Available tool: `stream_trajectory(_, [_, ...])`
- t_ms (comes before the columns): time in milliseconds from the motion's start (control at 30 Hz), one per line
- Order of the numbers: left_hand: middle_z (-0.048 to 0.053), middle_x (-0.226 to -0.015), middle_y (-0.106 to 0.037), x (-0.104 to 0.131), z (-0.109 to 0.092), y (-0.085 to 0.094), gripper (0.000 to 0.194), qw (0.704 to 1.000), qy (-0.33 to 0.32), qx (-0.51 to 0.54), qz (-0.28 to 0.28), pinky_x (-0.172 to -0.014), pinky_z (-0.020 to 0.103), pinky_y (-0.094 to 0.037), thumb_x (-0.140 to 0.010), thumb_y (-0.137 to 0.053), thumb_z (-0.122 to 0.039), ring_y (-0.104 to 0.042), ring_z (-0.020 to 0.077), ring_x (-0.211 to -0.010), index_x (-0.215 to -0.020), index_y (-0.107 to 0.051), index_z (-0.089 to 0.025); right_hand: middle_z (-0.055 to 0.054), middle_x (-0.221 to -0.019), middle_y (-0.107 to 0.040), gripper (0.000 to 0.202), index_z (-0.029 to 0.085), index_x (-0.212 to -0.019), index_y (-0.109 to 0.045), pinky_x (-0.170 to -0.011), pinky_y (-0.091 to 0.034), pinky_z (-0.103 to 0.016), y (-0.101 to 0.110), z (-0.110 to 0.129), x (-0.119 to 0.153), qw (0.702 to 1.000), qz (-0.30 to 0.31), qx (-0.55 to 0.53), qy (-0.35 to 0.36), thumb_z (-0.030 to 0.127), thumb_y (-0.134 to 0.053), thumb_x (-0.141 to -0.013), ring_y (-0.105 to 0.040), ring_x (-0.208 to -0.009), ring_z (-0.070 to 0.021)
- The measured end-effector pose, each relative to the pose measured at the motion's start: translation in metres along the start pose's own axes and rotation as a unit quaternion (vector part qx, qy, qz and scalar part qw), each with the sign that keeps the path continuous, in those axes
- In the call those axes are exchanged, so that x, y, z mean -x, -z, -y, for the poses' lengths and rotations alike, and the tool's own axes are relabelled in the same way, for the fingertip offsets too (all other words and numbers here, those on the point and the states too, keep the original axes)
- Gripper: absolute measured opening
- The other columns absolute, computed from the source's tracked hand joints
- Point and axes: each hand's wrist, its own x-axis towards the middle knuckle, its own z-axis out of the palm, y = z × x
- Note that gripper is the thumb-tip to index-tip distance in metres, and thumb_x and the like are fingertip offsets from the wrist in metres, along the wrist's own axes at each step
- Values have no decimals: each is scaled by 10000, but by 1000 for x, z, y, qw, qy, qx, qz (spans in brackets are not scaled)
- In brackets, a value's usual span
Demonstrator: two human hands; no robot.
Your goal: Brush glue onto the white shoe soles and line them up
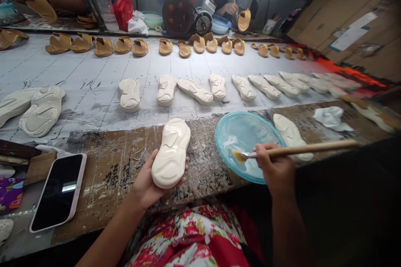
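Note:
My left hand (150, 185) is wrapped round a cream-white shoe sole (171, 154), its moulded face up and shiny in places. In my right hand (277, 169) is a paintbrush (310, 148) with a long wooden handle, gripped near its metal ferrule. The yellowish bristles are over a round light-blue bowl (230, 169) holding some whitish, see-through liquid; whether they touch it I cannot tell. Beside the bowl on the right lies another white sole (290, 133), partly behind the brush handle.
A belt (94, 68) carries several white soles (130, 95) and, farther back, tan sandal uppers (104, 47). A phone (58, 194) lies at left on the cardboard-covered edge (103, 166). Crumpled white tissue (332, 118) is at right. Across the belt, co-workers' hands (230, 8) hold tan pieces near a motor (178, 14).

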Motion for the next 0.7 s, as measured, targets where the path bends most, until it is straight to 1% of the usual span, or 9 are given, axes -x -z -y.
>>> stream_trajectory(133, [178, -1071, -698, -3, 7, -5, 579, 999, 10, -18, -36, -671, 377, -549, -972, -283, -429, -692, 276, -866, -1448, -319, -100, 60, -360, -380, 304, 129, -569, -583, -354, -227, -190, 11, -21, -12, 997, 64, -17, -48, 323, -646, -794, -317, -331, -57])
stream_trajectory(200, [167, -1029, -714, -1, 8, -13, 585, 998, 2, -39, -52, -701, 371, -546, -977, -272, -440, -694, 269, -862, -1432, -355, -83, 68, -354, -372, 299, 137, -613, -581, -344, -243, -181, 10, -20, -9, 994, 81, -61, -39, 329, -595, -842, -322, -316, -61])
stream_trajectory(267, [138, -1030, -722, 4, 9, -21, 569, 997, -20, -55, -59, -802, 357, -529, -975, -301, -441, -683, 252, -921, -1409, -405, -86, 60, -381, -427, 250, 147, -679, -598, -353, -301, -174, 6, -9, -1, 989, 99, -106, -13, 301, -560, -872, -383, -332, -73])
stream_trajectory(367, [98, -1016, -733, 13, 11, -33, 541, 994, -41, -86, -54, -898, 314, -487, -948, -406, -446, -655, 240, -1003, -1347, -502, -93, 7, -560, -601, 136, 170, -824, -668, -430, -433, -194, -10, 19, 17, 971, 167, -161, 52, 269, -576, -840, -547, -464, -109])
stream_trajectory(400, [93, -987, -741, 17, 12, -36, 536, 993, -36, -97, -50, -912, 315, -479, -938, -429, -451, -653, 246, -1007, -1321, -534, -90, -9, -636, -639, 118, 183, -834, -681, -490, -480, -216, -17, 29, 23, 956, 204, -184, 99, 260, -599, -796, -589, -543, -127])
stream_trajectory(433, [89, -947, -748, 21, 12, -40, 535, 993, -25, -107, -44, -921, 322, -474, -928, -447, -462, -656, 254, -997, -1291, -566, -87, -17, -664, -633, 149, 173, -885, -680, -515, -487, -226, -24, 38, 28, 929, 236, -222, 177, 202, -572, -787, -586, -573, -129])
stream_trajectory(533, [75, -838, -756, 33, 12, -51, 516, 990, 6, -136, -21, -924, 323, -466, -893, -503, -496, -676, 257, -925, -1168, -662, -88, -34, -705, -589, 214, 132, -931, -674, -525, -474, -232, -41, 56, 33, 893, 243, -261, 274, 112, -547, -761, -538, -583, -117])
stream_trajectory(633, [44, -814, -756, 43, 10, -60, 418, 987, 8, -158, 2, -877, 271, -470, -904, -514, -464, -681, 211, -863, -998, -729, -118, -33, -681, -570, 204, 114, -915, -667, -523, -459, -244, -45, 62, 28, 892, 227, -248, 302, 91, -534, -762, -526, -578, -124])
stream_trajectory(700, [33, -879, -756, 47, 10, -65, 379, 984, -12, -175, 10, -879, 247, -457, -930, -487, -420, -666, 185, -891, -956, -731, -132, -30, -669, -569, 198, 114, -900, -665, -518, -451, -246, -43, 63, 23, 898, 214, -239, 300, 82, -529, -759, -525, -572, -125])
